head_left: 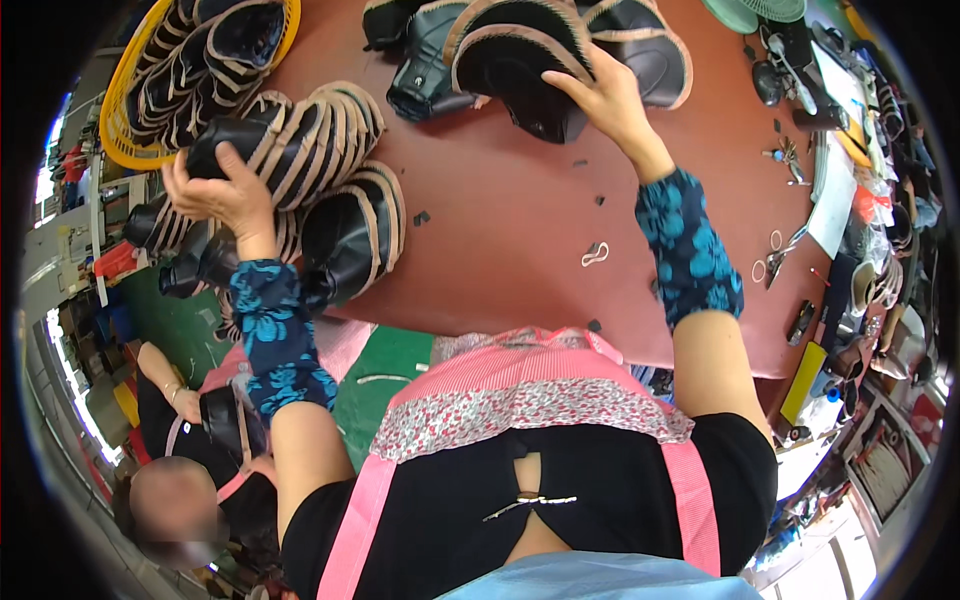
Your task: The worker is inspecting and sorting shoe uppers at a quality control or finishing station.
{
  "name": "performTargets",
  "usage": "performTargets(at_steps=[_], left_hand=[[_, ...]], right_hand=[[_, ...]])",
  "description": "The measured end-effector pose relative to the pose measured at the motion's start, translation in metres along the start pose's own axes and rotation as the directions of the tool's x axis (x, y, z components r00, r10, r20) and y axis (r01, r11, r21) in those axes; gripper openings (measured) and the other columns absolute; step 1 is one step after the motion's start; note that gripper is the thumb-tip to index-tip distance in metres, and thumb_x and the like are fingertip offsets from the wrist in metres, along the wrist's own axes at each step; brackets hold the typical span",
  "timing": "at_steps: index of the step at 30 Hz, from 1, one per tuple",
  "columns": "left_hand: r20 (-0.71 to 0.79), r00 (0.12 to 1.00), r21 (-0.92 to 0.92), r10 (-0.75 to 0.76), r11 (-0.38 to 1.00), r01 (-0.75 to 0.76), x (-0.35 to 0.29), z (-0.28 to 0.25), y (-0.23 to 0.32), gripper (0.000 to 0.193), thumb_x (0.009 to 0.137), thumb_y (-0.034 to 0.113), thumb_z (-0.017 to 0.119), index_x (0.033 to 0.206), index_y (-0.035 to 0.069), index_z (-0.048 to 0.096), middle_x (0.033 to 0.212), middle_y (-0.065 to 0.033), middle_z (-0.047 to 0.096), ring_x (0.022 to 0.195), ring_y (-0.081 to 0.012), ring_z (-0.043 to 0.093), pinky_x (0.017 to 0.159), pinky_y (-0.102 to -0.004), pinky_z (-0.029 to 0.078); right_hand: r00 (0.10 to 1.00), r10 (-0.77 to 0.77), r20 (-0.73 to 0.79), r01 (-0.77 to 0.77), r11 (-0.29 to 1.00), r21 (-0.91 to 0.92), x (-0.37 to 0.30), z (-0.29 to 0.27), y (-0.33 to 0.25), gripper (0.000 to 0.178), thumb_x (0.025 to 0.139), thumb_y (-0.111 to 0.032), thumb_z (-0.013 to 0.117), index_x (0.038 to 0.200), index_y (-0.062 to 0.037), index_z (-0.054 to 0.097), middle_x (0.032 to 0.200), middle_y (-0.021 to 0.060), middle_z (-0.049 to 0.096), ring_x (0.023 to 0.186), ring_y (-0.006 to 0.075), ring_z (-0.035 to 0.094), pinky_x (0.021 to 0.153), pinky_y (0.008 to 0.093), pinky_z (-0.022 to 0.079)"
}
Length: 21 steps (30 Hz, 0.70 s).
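My right hand (612, 105) grips a black shoe upper (520, 85) with a tan edge at the far side of the red table. Its thumb lies on the inner face and the other fingers are mostly hidden behind. More black uppers (435, 75) lie beside it, to the left and right. At the left, my left hand (225, 195) is closed around the end of a stack of nested black uppers (315, 145), thumb on top. Another nested stack (350, 235) rests just below it, near the table's left edge.
A yellow basket (113, 120) full of uppers stands at the far left. On the red table (490, 230) lie a white loop (595, 254) and small black scraps. Scissors (780, 258), keys (790, 160) and papers (832, 195) line the right side. Another person handles a black piece (232, 420) at lower left.
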<state>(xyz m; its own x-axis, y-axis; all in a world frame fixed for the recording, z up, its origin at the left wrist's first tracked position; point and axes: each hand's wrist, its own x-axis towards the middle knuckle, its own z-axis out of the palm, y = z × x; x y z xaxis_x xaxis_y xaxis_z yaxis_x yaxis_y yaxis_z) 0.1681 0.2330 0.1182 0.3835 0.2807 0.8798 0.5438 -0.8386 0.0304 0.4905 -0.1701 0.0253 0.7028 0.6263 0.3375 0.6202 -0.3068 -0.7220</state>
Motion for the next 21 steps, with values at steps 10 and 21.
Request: performTargets(at_steps=[10,21], left_hand=[[0.907,-0.096,0.058,0.41,0.104,0.993,-0.134,-0.068,0.237,0.07,0.097,0.021,0.087,0.156,-0.001,0.056,0.142,-0.0133,0.07,0.128,-0.0184,0.065,0.104,-0.0321,0.055],[0.872,-0.382,0.406,0.305,-0.016,0.914,-0.236,-0.118,0.285,0.043,0.093,0.033,0.091,0.117,-0.001,0.078,0.098,-0.006,0.079,0.083,-0.0132,0.073,0.067,-0.0255,0.055]], right_hand=[[0.647,0.676,0.352,-0.528,0.065,0.847,-0.211,-0.033,-0.05,0.049,0.108,-0.022,0.074,0.146,0.006,0.06,0.134,0.0132,0.073,0.116,0.0181,0.072,0.1,0.0334,0.06],[0.58,0.814,0.029,-0.792,0.555,0.256,-0.37,0.016,0.008,0.07,0.111,-0.041,0.067,0.158,0.0086,0.051,0.173,0.0235,0.033,0.154,0.03,0.042,0.126,0.0405,0.036]])
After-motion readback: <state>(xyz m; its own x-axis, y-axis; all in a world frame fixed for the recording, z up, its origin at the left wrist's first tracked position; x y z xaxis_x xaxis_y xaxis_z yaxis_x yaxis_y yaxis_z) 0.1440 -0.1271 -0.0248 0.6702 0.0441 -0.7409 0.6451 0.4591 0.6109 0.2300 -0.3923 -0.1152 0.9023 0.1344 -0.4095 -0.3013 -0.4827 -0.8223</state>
